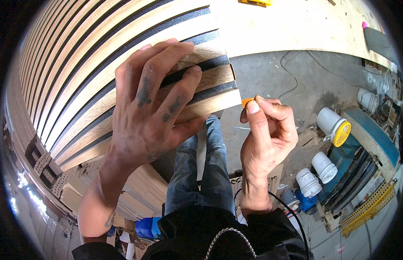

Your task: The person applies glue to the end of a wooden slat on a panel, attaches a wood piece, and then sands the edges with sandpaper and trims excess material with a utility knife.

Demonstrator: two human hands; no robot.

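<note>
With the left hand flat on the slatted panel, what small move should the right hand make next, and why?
Probably bring the orange tool in the right hand up to the panel's cut end: the left hand already presses the slats, and the tip sits just beside that edge.

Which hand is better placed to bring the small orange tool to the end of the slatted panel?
The right hand: it pinches the small orange tool just off the slatted wood panel's cut end. The left hand lies flat on the slats, pressing them down.

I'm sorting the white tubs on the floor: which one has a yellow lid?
The upper tub, nearest the right hand. Its lid is yellow; the two lower tubs are all white.
</note>
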